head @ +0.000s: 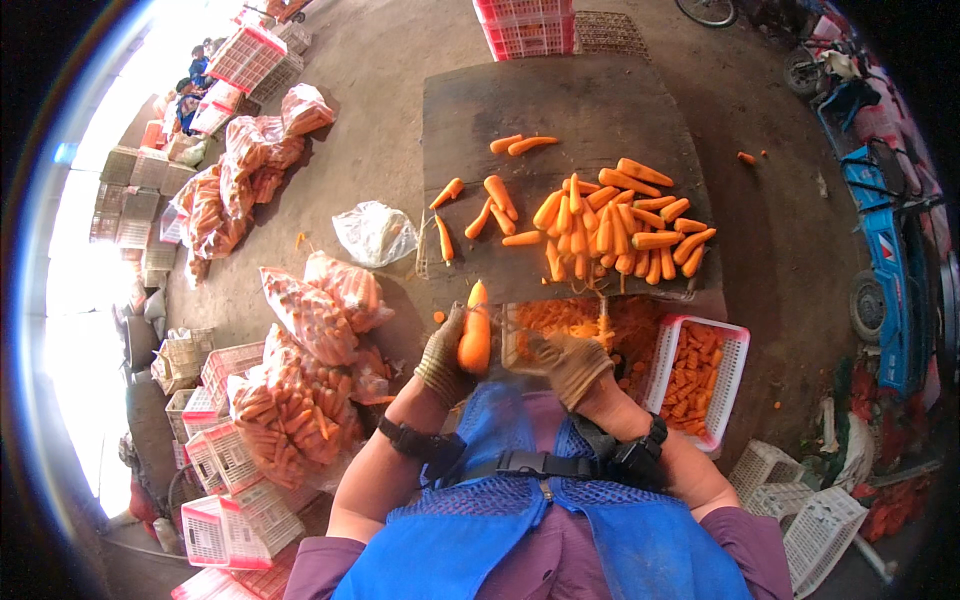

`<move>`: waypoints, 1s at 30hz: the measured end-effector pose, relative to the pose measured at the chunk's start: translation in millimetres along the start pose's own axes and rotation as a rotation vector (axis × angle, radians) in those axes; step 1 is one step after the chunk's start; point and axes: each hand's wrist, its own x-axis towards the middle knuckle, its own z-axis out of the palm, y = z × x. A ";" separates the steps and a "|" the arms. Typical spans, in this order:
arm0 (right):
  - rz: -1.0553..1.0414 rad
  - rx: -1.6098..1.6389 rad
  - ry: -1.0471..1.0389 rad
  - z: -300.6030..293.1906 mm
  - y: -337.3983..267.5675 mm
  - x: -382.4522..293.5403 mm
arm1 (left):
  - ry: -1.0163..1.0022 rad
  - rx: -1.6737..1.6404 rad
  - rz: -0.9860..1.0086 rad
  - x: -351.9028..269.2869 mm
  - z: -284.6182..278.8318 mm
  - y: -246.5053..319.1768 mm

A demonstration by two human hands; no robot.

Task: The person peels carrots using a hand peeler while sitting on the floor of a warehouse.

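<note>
My left hand [444, 351], in a worn work glove, grips a thick orange carrot [475, 334] that points away from me. My right hand [574, 366], gloved as well, is blurred over a crate [511, 334] below the board's near edge; whether its fingers hold anything cannot be made out. Orange peelings [562, 315] lie in that crate. Beyond both hands, a pile of carrots [607, 225] rests on a dark wooden board [487, 97]. Several single carrots [501, 196] are scattered on its left side.
A white basket [739, 360] of cut carrot pieces stands at right. Clear bags of carrots [289, 405] and stacked plastic crates [232, 457] crowd the left. Red and white crates [529, 34] stand beyond the board. A blue vehicle [881, 255] is far right; people [191, 90] are far left.
</note>
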 end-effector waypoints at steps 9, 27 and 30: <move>-0.120 -0.221 -0.184 4.9 6.4 -6.5 | -0.080 0.142 -0.056 16.7 4.5 7.0; 0.020 -0.253 -0.057 -6.3 3.5 -1.9 | -0.033 0.187 -0.009 -8.1 8.9 15.3; 0.151 -0.063 -0.066 -12.1 -8.1 -0.6 | -0.026 0.177 -0.038 5.3 1.1 14.2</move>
